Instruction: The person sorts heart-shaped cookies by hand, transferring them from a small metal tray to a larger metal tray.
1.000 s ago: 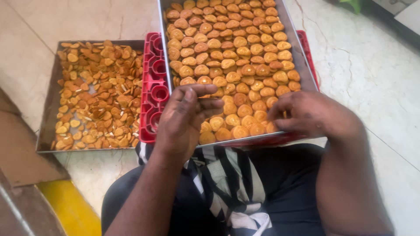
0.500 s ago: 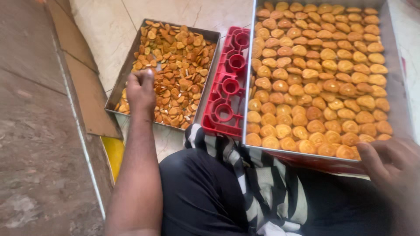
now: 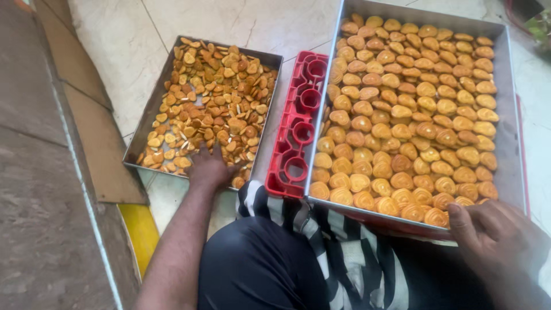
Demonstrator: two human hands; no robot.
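Note:
A large metal tray (image 3: 507, 143) at the right holds rows of whole round golden biscuits (image 3: 402, 120). It rests on a red plastic crate (image 3: 298, 126). A smaller metal tray (image 3: 150, 109) on the floor at the left holds a loose heap of split biscuit pieces (image 3: 212, 97). My left hand (image 3: 208, 167) lies palm down on the pieces at that tray's near edge; whether it holds anything is hidden. My right hand (image 3: 498, 236) rests at the near right corner of the large tray, fingers curled over the rim beside the last row.
Pale tiled floor (image 3: 115, 40) lies under both trays. A brown cardboard sheet (image 3: 97, 143) and a dark raised ledge (image 3: 34, 172) run along the left, with a yellow strip (image 3: 140, 232) below. My lap, in dark and striped cloth (image 3: 344, 258), is just in front of the trays.
My left hand left the large tray, crossed to the small tray and has come down onto the split pieces at its near edge. My right hand stayed at the large tray's near right corner.

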